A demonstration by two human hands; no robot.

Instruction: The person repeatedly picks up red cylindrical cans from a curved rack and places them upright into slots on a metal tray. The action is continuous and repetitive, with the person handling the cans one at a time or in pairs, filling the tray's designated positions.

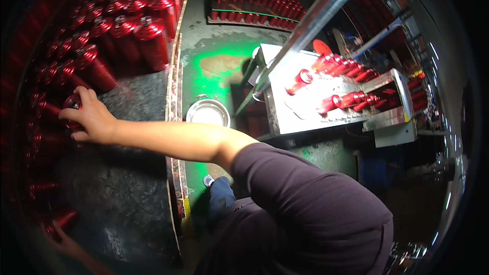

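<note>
My right arm stretches across to the left, and my right hand (94, 119) is closed over the top of a glossy red metal cylinder (73, 103) on the dark tabletop (119, 188). Most of that cylinder is hidden by the hand and its neighbours. In the dim lower left corner, my left hand (63, 243) is wrapped round another red cylinder (66, 216), which looks tilted. Beyond my right hand, many upright red cylinders (153, 40) with small silver necks stand packed together along the table's far and left sides.
A white bucket (209, 113) stands on the floor beside the table edge. To the right, a brightly lit white workbench (285, 107) carries more red cylinders (351, 99), some lying down. A metal post (316, 15) slants above it. A loaded pallet (254, 7) stands at the back.
</note>
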